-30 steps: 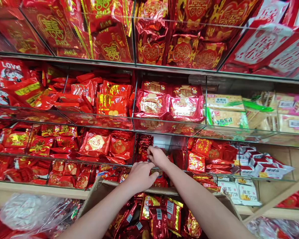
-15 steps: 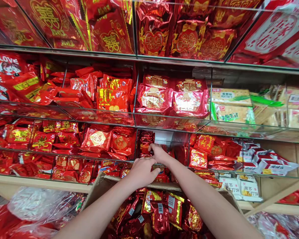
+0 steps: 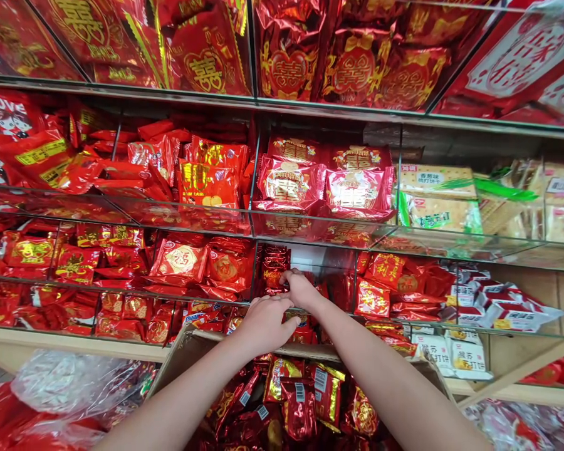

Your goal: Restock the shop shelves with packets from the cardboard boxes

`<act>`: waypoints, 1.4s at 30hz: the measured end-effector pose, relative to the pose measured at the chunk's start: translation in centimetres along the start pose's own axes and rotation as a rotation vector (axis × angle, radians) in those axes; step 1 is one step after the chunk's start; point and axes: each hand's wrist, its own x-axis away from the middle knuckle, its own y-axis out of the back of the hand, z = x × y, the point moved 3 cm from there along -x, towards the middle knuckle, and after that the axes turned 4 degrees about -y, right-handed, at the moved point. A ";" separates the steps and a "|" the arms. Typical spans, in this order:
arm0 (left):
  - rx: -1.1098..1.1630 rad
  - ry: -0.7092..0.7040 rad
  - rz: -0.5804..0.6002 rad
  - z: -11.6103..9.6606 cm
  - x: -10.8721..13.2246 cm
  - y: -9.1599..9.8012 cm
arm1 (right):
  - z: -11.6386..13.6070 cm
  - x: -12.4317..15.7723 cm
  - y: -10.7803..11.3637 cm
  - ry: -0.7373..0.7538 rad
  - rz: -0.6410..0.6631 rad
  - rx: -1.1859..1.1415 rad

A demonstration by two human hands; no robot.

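My right hand (image 3: 301, 292) reaches over the clear front edge into a half-filled shelf compartment. Its curled fingers touch the right side of a stack of dark red foil snack packets (image 3: 276, 263); what lies under the fingertips is hidden. Just left and in front, my left hand (image 3: 269, 321) rests at the compartment's front edge, thumb held apart and fingers stretched forward, their tips partly covered by my right hand. Below my forearms stands an opened cardboard box (image 3: 188, 344) filled with loose red and gold foil packets (image 3: 298, 407).
Clear dividers split the shelves into bins of red packets (image 3: 181, 263). Green-and-cream cracker packs (image 3: 439, 194) and white packs (image 3: 493, 300) stand to the right. A clear panel (image 3: 310, 225) runs above my hands. Plastic-wrapped goods (image 3: 59, 382) lie at lower left.
Both hands stay almost where they were at the stack, with only slight finger movement. The view has shifted a little.
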 end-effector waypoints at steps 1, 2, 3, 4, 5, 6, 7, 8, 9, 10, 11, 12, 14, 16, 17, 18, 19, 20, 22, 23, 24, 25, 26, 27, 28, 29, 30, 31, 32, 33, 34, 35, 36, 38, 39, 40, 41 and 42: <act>-0.004 0.004 -0.003 0.1 0.0 -0.1 | 0.0 0.0 0.0 0.002 -0.006 -0.005; -0.006 0.008 -0.005 0.1 0.0 -0.2 | -0.1 -0.1 0.0 0.004 -0.008 -0.010; -0.004 0.008 -0.006 0.1 -0.1 -0.2 | -0.1 -0.1 0.0 0.005 -0.007 -0.015; 0.000 0.005 -0.007 0.2 -0.1 -0.3 | -0.1 -0.2 -0.1 0.005 -0.003 -0.019; 0.005 0.000 -0.009 0.2 -0.1 -0.3 | -0.1 -0.2 -0.2 0.005 0.003 -0.023; 0.010 -0.005 -0.012 0.2 0.0 -0.3 | -0.2 -0.3 -0.2 0.003 0.009 -0.026; 0.012 -0.008 -0.014 0.2 0.0 -0.3 | -0.2 -0.3 -0.3 0.001 0.014 -0.029; 0.011 -0.010 -0.015 0.1 0.0 -0.2 | -0.2 -0.3 -0.4 -0.003 0.019 -0.032; 0.006 -0.009 -0.013 0.1 0.0 -0.1 | -0.2 -0.3 -0.5 -0.009 0.023 -0.033; -0.003 -0.005 -0.011 0.1 0.0 -0.1 | -0.1 -0.3 -0.6 -0.016 0.028 -0.033; -0.011 -0.001 -0.007 0.0 0.0 0.0 | -0.1 -0.3 -0.6 -0.024 0.032 -0.033; -0.019 0.001 -0.002 0.0 0.0 0.0 | 0.0 -0.3 -0.6 -0.032 0.036 -0.033; -0.029 0.000 0.005 0.0 -0.1 0.0 | 0.1 -0.3 -0.6 -0.045 0.039 -0.036; -0.032 -0.002 0.011 0.0 -0.1 -0.1 | 0.1 -0.3 -0.5 -0.061 0.027 -0.048; -0.033 -0.004 0.013 0.1 -0.1 -0.1 | 0.1 -0.3 -0.4 -0.072 0.012 -0.058; -0.034 -0.006 0.016 0.1 -0.1 -0.2 | 0.1 -0.3 -0.3 -0.086 -0.008 -0.070; -0.036 -0.008 0.017 0.1 -0.1 -0.2 | 0.1 -0.2 -0.1 -0.101 -0.032 -0.085; -0.038 -0.009 0.017 0.1 -0.1 -0.3 | 0.0 -0.2 0.0 -0.115 -0.057 -0.101; -0.045 -0.006 0.015 0.2 0.0 -0.3 | -0.1 0.0 0.4 -0.142 -0.110 -0.142; -0.049 -0.002 0.013 0.2 0.0 -0.2 | -0.1 0.1 0.6 -0.153 -0.135 -0.166; -0.054 0.003 0.012 0.2 0.0 -0.2 | -0.2 0.1 0.8 -0.160 -0.156 -0.195; -0.060 0.008 0.013 0.1 0.1 -0.2 | -0.2 0.2 0.9 -0.167 -0.169 -0.228; -0.066 0.013 0.018 0.1 0.1 -0.2 | -0.3 0.2 0.9 -0.173 -0.173 -0.263; -0.071 0.021 0.023 0.1 0.1 -0.2 | -0.4 0.1 0.9 -0.178 -0.170 -0.297; -0.076 0.028 0.021 0.0 0.1 -0.2 | -0.6 0.1 0.8 -0.184 -0.162 -0.326; -0.084 0.033 0.013 0.0 0.0 -0.2 | -0.7 0.0 0.7 -0.189 -0.156 -0.348; -0.097 0.038 -0.003 0.0 -0.2 -0.1 | -0.8 -0.1 0.7 -0.193 -0.152 -0.361; -0.121 0.046 -0.020 0.1 -0.5 -0.1 | -0.8 -0.2 0.7 -0.194 -0.153 -0.367; -0.157 0.058 -0.032 0.2 -0.9 0.0 | -0.9 -0.3 0.7 -0.191 -0.155 -0.368; -0.211 0.072 -0.029 0.4 -1.4 0.0 | -0.9 -0.4 0.8 -0.186 -0.154 -0.367; -0.273 0.093 -0.009 0.7 -2.0 0.1 | -0.8 -0.5 0.9 -0.177 -0.149 -0.366; -0.333 0.118 0.019 1.0 -2.8 0.1 | -0.8 -0.5 0.9 -0.168 -0.141 -0.365; -0.384 0.140 0.049 1.4 -3.6 0.1 | -0.7 -0.5 1.0 -0.160 -0.132 -0.364; -0.433 0.174 0.086 2.0 -5.3 0.2 | -0.6 -0.6 1.0 -0.158 -0.112 -0.368; -0.444 0.187 0.094 2.2 -6.0 0.2 | -0.7 -0.6 1.0 -0.166 -0.101 -0.374; -0.454 0.197 0.092 2.3 -6.7 0.3 | -0.8 -0.7 0.9 -0.178 -0.091 -0.383; -0.470 0.200 0.089 2.4 -7.2 0.3 | -1.0 -0.8 0.8 -0.192 -0.083 -0.393; -0.490 0.199 0.082 2.3 -7.5 0.3 | -1.1 -0.9 0.7 -0.207 -0.080 -0.401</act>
